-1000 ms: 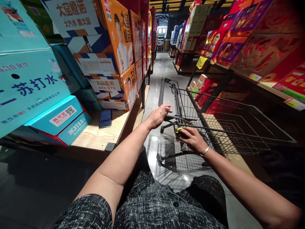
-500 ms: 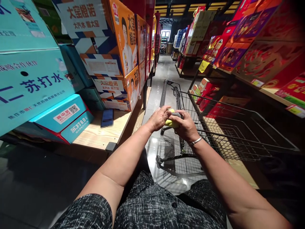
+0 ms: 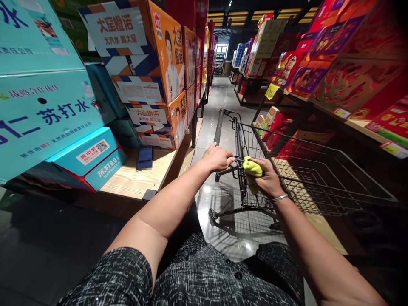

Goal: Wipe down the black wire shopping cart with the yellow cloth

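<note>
A crumpled yellow cloth [image 3: 252, 168] is bunched in my right hand [image 3: 268, 178], with one end hanging below the fingers. The fingers are wrapped round it, over the near end of the shopping cart [image 3: 244, 187]. My left hand [image 3: 219, 158] is closed to the left of the cloth, close to the cart's dark handle [image 3: 219, 125]. A thin dark strip [image 3: 239, 159] runs from its fingertips towards the cloth. What it belongs to I cannot make out.
On the left, a wooden shelf [image 3: 127, 180] bears turquoise cartons [image 3: 47, 114], orange cartons [image 3: 174, 63] and a phone [image 3: 145, 158]. Red gift boxes [image 3: 366, 80] line the right-hand shelf. Between them the tiled aisle [image 3: 219, 91] runs ahead.
My hands were together around the yellow cloth and a dark grey part. Now they are apart: the right has moved right with the cloth, while the left has closed, with a thin dark strip showing.
</note>
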`<move>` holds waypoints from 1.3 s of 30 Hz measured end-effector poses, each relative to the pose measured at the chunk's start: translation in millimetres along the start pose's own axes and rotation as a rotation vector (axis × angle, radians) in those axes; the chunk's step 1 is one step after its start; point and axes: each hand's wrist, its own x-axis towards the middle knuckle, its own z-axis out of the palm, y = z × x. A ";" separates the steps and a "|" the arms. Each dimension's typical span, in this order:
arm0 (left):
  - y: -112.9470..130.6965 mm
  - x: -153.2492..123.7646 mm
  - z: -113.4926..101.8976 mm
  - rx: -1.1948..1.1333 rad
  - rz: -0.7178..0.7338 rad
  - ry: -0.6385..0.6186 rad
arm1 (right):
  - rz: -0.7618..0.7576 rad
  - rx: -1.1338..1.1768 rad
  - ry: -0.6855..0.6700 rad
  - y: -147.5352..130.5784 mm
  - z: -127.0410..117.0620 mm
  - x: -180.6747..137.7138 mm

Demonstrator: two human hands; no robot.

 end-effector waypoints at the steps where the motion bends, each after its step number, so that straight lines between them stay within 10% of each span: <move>1: 0.4 1.1 -1.8 0.021 -0.009 -0.019 | 0.008 0.034 0.010 -10.6 7.5 7.4; 9: -16.1 2.3 7.3 -0.019 -0.025 0.135 | -0.024 -0.042 -0.091 -2.3 21.1 22.7; 22: -59.8 24.0 20.0 0.023 0.039 0.212 | 0.295 -0.416 -0.012 111.3 -92.1 -26.9; 32: -60.9 2.8 30.1 -0.016 0.052 0.299 | 0.201 -0.132 -0.228 16.3 25.6 34.0; 39: -66.7 12.1 36.4 -0.006 0.052 0.352 | 0.234 -0.271 -0.209 -1.0 36.1 30.7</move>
